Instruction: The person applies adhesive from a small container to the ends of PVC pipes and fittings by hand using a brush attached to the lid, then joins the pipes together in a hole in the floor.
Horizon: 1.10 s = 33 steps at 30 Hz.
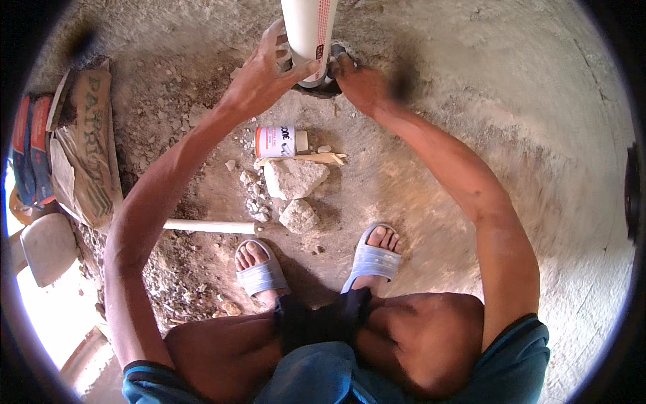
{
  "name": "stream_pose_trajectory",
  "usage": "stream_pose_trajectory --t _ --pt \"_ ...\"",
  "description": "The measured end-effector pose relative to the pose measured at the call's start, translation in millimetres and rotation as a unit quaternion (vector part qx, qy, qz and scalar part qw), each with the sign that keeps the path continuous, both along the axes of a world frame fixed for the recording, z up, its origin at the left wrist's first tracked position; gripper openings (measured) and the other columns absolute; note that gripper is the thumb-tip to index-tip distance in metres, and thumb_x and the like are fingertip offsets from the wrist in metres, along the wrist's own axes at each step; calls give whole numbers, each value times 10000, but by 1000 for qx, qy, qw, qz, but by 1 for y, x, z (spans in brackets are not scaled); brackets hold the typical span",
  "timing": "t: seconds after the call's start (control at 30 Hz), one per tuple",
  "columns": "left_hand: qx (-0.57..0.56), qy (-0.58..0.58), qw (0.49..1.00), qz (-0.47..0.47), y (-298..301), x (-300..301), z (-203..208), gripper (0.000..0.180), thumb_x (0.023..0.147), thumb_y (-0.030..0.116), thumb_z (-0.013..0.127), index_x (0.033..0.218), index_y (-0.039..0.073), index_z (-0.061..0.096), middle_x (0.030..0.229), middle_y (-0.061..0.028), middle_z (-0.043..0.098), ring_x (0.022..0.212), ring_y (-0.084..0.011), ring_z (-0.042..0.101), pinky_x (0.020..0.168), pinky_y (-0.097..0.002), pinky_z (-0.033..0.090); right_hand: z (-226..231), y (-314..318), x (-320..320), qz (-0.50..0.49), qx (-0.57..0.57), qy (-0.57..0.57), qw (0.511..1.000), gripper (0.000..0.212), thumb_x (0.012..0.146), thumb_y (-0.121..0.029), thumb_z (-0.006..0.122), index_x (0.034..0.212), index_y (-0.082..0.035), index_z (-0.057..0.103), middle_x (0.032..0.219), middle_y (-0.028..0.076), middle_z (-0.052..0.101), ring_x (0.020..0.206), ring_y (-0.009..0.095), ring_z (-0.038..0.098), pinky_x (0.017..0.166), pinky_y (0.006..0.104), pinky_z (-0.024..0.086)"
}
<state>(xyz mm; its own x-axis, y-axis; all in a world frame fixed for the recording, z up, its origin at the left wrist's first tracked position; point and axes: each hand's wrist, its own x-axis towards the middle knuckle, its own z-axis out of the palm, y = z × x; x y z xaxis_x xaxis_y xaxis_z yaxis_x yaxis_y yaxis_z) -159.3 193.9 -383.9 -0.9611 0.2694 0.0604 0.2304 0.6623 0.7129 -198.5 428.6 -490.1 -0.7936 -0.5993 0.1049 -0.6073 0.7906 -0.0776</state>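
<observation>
A thick white plastic pipe with red printing down its side stands upright at the top of the view. Its lower end sits in a dark hole in the floor. My left hand wraps the pipe from the left, with the thumb across its front near the base. On the right side of the base, my right hand has its fingers curled at a small dark grey piece. What that piece is, and how the fingertips hold it, is mostly hidden.
Between my feet and the pipe lie a white-and-orange can on its side, thin wood strips, a large pale stone and a smaller stone. A thin white pipe lies left. Rubble and brown sacks are further left; a rough wall rises right.
</observation>
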Motion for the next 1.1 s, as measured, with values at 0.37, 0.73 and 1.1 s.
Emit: stream_pose_trajectory --t 0.37,0.73,1.1 --pt "20 -70 997 -4 22 -23 -25 834 820 460 810 1378 -29 429 1235 -264 648 1126 -352 667 963 -431 549 42 42 51 -27 -47 -98 994 373 939 -143 550 1299 -54 581 1339 215 552 873 409 693 759 518 580" --pt "96 -54 992 -67 13 -25 -19 974 801 547 801 1478 34 325 1333 -220 584 1220 -336 602 1021 -471 495 47 22 48 -39 -169 -160 972 486 961 -197 584 1405 -17 498 1310 235 549 1159 406 598 968 465 514" --pt "223 -65 972 -45 21 -11 29 919 806 447 839 1461 17 357 1363 -209 548 1292 -309 537 1061 -465 475 25 14 36 -15 -211 -213 954 784 896 -214 642 1568 -115 249 1434 257 477 1270 417 530 1030 490 478"
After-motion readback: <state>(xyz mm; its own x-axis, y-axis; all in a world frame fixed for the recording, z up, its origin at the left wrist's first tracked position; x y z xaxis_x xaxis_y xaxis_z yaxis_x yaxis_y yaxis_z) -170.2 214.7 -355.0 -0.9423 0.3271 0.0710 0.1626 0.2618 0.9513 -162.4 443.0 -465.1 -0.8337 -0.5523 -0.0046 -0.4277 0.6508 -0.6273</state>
